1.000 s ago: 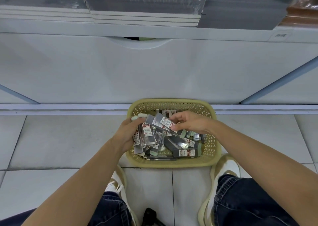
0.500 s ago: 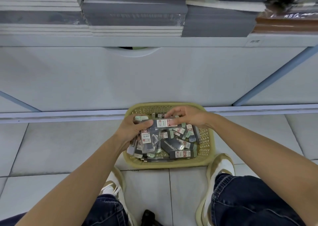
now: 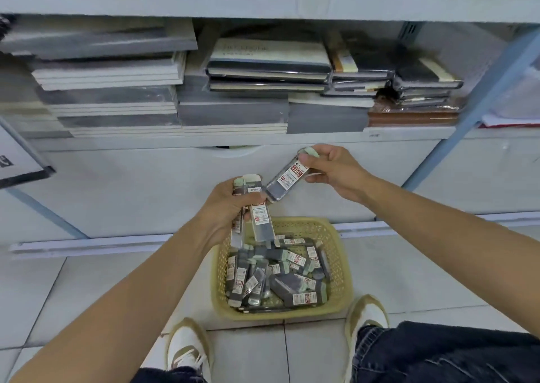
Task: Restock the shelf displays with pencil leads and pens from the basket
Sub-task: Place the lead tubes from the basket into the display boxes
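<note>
Two hands over the basket [image 3: 336, 254]: our left hand [image 3: 225, 206] grips a few lead packs [image 3: 262, 223], our right hand [image 3: 336, 172] pinches a single pack [image 3: 287, 178]. Loads more lie in the basket on the floor [image 3: 87, 295].

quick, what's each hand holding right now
Left hand: grips several lead packs above the basket.
Right hand: pinches one lead pack by its top end.

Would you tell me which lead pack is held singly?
The tilted pack pinched by the right hand at its green cap; the left hand grips several, the rest lie in the basket.
</note>
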The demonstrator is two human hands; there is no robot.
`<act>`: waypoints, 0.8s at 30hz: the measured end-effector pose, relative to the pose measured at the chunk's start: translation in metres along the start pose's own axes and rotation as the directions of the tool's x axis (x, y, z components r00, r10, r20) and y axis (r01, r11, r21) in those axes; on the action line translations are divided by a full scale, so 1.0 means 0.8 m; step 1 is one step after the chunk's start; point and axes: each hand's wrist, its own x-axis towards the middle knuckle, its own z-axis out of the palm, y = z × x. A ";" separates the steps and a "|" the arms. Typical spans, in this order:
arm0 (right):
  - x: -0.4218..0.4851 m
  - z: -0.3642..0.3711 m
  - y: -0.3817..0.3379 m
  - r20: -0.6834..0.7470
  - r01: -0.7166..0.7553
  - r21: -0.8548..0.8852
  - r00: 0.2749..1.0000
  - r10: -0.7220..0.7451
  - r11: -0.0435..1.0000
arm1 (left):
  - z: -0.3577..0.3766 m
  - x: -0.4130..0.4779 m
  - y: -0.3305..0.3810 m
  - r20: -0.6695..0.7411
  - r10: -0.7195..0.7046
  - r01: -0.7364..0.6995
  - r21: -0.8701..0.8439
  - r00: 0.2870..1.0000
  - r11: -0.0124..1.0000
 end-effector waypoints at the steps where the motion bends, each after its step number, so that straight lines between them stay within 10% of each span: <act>1: -0.005 -0.007 -0.026 0.019 0.047 -0.035 0.999 -0.046 0.998 | 0.005 -0.002 0.019 0.011 0.038 -0.038 -0.008 0.999 0.999; 15: -0.109 -0.143 -0.373 -0.122 0.543 -0.381 0.773 -0.623 0.748 | 0.121 -0.039 0.285 0.143 0.442 -0.454 0.062 0.885 0.889; 24: -0.097 -0.237 -0.459 -0.230 0.459 -0.690 0.594 -0.771 0.559 | 0.170 -0.018 0.348 0.147 0.500 -0.516 0.097 0.853 0.851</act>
